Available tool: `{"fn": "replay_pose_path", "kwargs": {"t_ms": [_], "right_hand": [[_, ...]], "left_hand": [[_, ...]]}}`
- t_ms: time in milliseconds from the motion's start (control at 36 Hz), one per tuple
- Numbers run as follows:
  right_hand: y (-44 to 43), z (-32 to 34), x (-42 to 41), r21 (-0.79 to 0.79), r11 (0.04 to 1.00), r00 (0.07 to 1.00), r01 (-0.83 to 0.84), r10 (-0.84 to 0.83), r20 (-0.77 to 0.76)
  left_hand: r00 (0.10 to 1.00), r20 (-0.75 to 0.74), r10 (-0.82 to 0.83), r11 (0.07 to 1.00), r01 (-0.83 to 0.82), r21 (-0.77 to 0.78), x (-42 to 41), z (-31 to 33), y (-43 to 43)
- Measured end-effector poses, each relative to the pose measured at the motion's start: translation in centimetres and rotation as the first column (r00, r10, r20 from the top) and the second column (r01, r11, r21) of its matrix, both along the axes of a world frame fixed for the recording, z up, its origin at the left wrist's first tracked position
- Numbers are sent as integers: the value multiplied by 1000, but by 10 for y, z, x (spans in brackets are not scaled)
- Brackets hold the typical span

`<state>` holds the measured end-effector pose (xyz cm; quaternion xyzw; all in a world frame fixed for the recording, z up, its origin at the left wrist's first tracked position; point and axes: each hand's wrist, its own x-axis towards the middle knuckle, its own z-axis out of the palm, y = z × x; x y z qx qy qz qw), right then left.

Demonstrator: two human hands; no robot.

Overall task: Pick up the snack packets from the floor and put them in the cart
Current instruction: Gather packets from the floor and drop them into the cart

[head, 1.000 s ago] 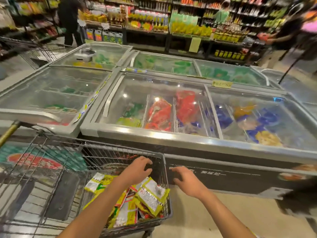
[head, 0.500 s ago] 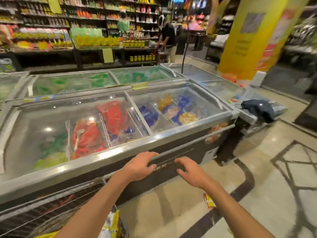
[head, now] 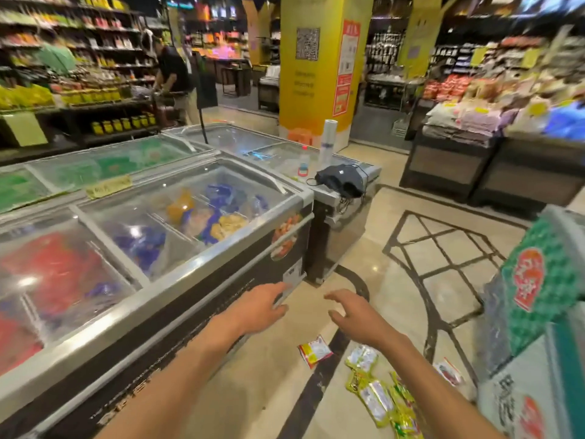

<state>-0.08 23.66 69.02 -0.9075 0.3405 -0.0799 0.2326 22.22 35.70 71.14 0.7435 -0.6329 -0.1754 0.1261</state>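
Both hands empty, nothing picked up yet. Left hand (head: 262,307) is held out in the air in front of the freezer (head: 202,264) near its right front corner, fingers loose and a bit spread, pinching nothing. Right hand (head: 357,315) is further out from the freezer front, over the floor (head: 449,289), fingers spread and slightly curled, palm down, also bare. My read: they are out like that because the person is reaching toward the spill, with the bend down not started.

Task things: packets (head: 376,400) lie scattered on the floor well out from the freezer's front, below the right forearm. They are a loose cluster of yellow-green ones, some overlapping. A red packet (head: 315,350) lies alone, nearest the freezer base. One more red-white packet (head: 448,373) lies furthest from the freezer. The cart is not in view, so where it stands cannot be told.

Materials: the packets are flat, glossy film pouches with crimped edges, thin and probably slippery; they lie flat on the tile, so they likely need a fingertip pinch at an edge. The floor is polished beige stone with dark inlay lines. The freezer has a brushed metal rim, a dark front panel and sloping glass lids with bagged food blurred beneath. A soft black bag (head: 342,182) is slumped on a lower unit beyond the freezer's right end.
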Motion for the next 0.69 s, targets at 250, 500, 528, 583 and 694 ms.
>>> {"fn": "replay_pose_path", "kwargs": {"t_ms": [250,500,528,583,694], "right_hand": [[-41,-17,-112,50,981,981,186,-188,46],[-64,-28,-192,71,942,942,329,-332,47],[-67,-28,-198,70,937,937,341,-345,48],[-74,-29,-207,80,923,923,377,-382,47],[-86,-33,-220,88,906,907,415,-419,42]], "left_hand": [[990,11,-141,990,141,2,-91,-14,-83],[960,21,-279,960,279,-7,-166,-24,-136],[956,21,-292,956,292,-3,-172,-24,-142],[950,21,-313,950,313,0,-181,-24,-153],[939,30,-343,939,343,5,-192,-29,-180]]}}
